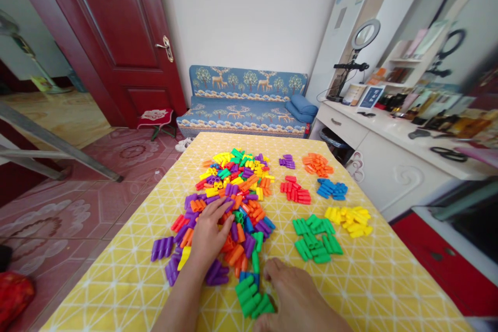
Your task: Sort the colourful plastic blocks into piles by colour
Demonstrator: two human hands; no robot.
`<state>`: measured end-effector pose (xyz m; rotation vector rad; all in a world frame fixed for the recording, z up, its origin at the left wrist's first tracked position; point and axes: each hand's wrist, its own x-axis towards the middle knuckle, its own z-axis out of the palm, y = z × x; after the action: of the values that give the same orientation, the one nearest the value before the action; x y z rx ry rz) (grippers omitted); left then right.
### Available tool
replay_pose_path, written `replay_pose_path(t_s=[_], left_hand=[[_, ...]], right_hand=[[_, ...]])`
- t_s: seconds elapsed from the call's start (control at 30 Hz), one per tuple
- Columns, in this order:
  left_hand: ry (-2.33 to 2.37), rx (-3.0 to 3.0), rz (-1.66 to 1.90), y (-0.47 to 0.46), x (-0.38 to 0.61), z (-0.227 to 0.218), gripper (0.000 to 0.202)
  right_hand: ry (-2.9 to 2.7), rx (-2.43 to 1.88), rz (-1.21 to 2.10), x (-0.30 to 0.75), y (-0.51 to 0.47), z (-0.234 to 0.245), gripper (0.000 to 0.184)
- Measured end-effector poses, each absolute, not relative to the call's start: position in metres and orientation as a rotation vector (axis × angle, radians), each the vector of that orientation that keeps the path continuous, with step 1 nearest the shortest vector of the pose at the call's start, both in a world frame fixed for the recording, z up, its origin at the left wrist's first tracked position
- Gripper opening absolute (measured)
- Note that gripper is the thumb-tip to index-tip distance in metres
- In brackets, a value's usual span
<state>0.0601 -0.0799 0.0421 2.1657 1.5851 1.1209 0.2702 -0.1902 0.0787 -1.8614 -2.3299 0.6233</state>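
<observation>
A big mixed pile of coloured plastic tube blocks (233, 192) lies on the yellow patterned tablecloth (350, 280). My left hand (208, 236) rests flat on the near part of the pile, fingers stretched out towards orange and purple pieces. My right hand (295, 295) is at the near edge, fingers curled down beside a few green blocks (251, 298); whether it grips one is unclear. To the right lie sorted groups: green (315, 238), yellow (350, 220), red (295, 191), blue (331, 189), orange (317, 164) and purple (287, 161).
A white dresser (389, 166) with bottles and a ring light (365, 36) stands along the right. Behind the table is a blue patterned sofa (245, 101), a small red stool (155, 119) and a dark red door (116, 31). Red floor tiles lie left.
</observation>
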Motion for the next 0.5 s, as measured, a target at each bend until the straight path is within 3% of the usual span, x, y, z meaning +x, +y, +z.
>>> replay_pose_path(t_s=[0.1,0.23,0.33,0.5], left_hand=[[1.591,2.154,1.115,-0.08,0.061,0.042,0.034],[1.582,2.156,1.125,-0.08,0.061,0.043,0.034],[1.575,2.164,1.138,-0.08,0.06,0.043,0.034],[1.573,2.167,1.146,-0.079,0.061,0.042,0.034]], right_hand=[[-2.521,-1.969,0.668,0.261,-0.198,0.066,0.066],[-2.499,-1.987,0.653,0.264,-0.199,0.058,0.055],[-2.461,-1.922,0.542,0.278,-0.195,0.067,0.051],[-2.255,-1.889,0.29,0.316,-0.165,0.085,0.06]])
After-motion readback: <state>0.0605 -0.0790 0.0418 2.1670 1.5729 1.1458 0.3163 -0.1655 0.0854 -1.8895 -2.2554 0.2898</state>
